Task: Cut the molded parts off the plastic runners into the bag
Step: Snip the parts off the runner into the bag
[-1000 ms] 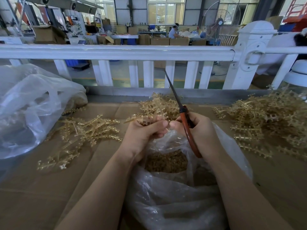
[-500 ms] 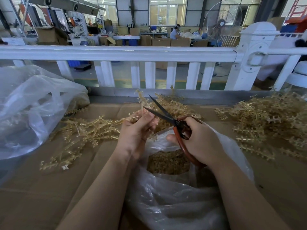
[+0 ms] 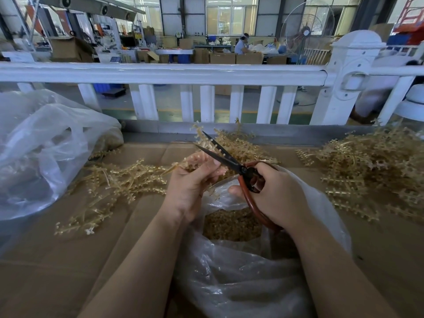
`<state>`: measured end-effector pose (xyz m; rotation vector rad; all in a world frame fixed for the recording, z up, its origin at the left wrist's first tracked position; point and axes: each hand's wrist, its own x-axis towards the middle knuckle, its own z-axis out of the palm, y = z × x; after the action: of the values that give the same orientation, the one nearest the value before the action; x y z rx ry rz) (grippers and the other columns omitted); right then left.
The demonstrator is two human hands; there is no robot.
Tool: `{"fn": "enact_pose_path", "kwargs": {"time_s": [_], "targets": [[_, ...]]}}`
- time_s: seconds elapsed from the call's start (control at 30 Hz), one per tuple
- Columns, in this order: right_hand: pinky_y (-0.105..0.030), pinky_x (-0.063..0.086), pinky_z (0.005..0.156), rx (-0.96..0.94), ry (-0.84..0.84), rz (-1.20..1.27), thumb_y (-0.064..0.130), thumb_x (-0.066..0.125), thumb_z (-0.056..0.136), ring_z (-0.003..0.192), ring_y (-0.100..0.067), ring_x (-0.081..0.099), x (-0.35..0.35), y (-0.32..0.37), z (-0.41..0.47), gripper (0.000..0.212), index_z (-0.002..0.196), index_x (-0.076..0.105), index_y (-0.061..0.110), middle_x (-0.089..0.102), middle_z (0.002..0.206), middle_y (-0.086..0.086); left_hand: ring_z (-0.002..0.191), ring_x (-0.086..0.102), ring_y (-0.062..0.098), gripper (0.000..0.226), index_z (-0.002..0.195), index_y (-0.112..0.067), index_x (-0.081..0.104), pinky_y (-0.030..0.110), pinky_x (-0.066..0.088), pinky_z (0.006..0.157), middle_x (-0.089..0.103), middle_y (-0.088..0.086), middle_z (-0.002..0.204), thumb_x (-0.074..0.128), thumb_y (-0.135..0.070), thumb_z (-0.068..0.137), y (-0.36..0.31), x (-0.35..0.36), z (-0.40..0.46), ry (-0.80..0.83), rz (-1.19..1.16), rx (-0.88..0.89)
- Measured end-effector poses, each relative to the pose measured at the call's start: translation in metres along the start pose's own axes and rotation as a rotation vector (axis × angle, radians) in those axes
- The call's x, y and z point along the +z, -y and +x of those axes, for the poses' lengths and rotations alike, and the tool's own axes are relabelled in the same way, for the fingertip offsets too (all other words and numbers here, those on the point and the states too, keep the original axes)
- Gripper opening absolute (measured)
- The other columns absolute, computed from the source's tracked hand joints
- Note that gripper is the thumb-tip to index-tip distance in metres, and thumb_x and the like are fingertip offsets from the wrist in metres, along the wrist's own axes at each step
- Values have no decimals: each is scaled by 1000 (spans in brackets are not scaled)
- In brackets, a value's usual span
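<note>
My left hand [image 3: 192, 180] pinches a translucent yellowish plastic runner [image 3: 199, 140] with small molded parts, held up above the bag. My right hand [image 3: 273, 193] grips red-handled scissors [image 3: 231, 161]; the black blades are spread apart and point up-left, around the runner just beyond my left fingertips. Below both hands a clear plastic bag [image 3: 241, 283] stands with its mouth wide, and a heap of cut yellowish parts [image 3: 231, 223] lies inside it.
Piles of the same runners lie on the cardboard-covered table [image 3: 46, 260]: one at the left [image 3: 119, 180], one behind the hands [image 3: 241, 143], a big one at the right [image 3: 371, 173]. A large crumpled clear bag [image 3: 39, 152] sits at far left. A white railing [image 3: 160, 73] borders the table's back.
One second ago the scissors pointed upward with blades together and my hands met over the bag. The scissors have since tilted left, their blades have spread, and my left hand has raised a runner.
</note>
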<state>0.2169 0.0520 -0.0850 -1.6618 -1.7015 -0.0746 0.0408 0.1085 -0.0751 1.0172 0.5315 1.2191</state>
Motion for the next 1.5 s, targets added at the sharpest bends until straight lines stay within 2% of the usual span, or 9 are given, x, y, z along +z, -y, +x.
{"fn": "enact_pose_path", "kwargs": {"time_s": [0.1,0.17,0.23,0.4,0.63,0.87,1.27,1.4,1.5], "targets": [[-6,35,51,-15,-30,-51,97,37,69,74,19,51,-4,3,-1,61,89,55,43,45,68,33,67,67,12,15,83,-10,68,21,54,68,70,3,73,77,-12,71,0,0,0,6,7,8],[-3,39,59,-18,-32,-60,93,43,71,76,21,50,-6,5,-1,59,89,59,39,41,67,33,67,66,12,14,82,-10,69,21,54,67,70,3,72,77,-14,71,0,0,0,7,9,9],[-6,33,53,-10,-2,-76,93,44,71,67,16,46,-8,6,-1,63,93,62,36,43,68,32,67,67,12,11,80,-12,71,21,54,67,71,3,71,77,-14,71,0,-1,0,7,12,9],[-5,31,56,5,36,-59,88,45,68,68,8,51,-10,9,0,57,90,57,37,45,68,29,69,66,12,4,77,-16,74,22,54,70,72,2,72,75,-13,75,0,-1,0,27,9,5],[-6,38,56,7,10,-46,94,38,65,65,12,48,-5,6,1,69,88,61,33,50,67,26,70,68,12,8,80,-11,72,22,54,69,72,3,73,75,-15,73,0,-3,0,2,14,0],[-5,27,55,-30,-76,-95,100,25,69,61,6,46,-1,3,1,84,90,64,29,54,69,20,76,65,17,14,87,-6,64,31,55,83,67,4,78,73,-9,77,1,-3,0,99,39,15],[-4,34,55,-48,-79,-66,87,47,74,60,0,51,-1,1,0,67,79,65,23,57,66,17,79,69,17,18,88,-10,70,30,55,79,72,3,82,79,-15,73,4,-6,2,86,23,-3],[-5,35,58,-54,-88,-42,91,40,74,63,-3,55,0,2,0,73,81,65,23,60,69,16,77,69,17,17,87,-8,69,29,56,78,71,5,79,78,-12,73,5,-7,3,62,14,1],[-6,31,54,-45,-113,-50,89,44,74,60,3,52,0,3,-1,65,77,59,26,52,63,20,76,68,18,14,86,-7,67,30,57,75,69,6,78,77,-8,75,6,-6,2,119,10,8]]}}
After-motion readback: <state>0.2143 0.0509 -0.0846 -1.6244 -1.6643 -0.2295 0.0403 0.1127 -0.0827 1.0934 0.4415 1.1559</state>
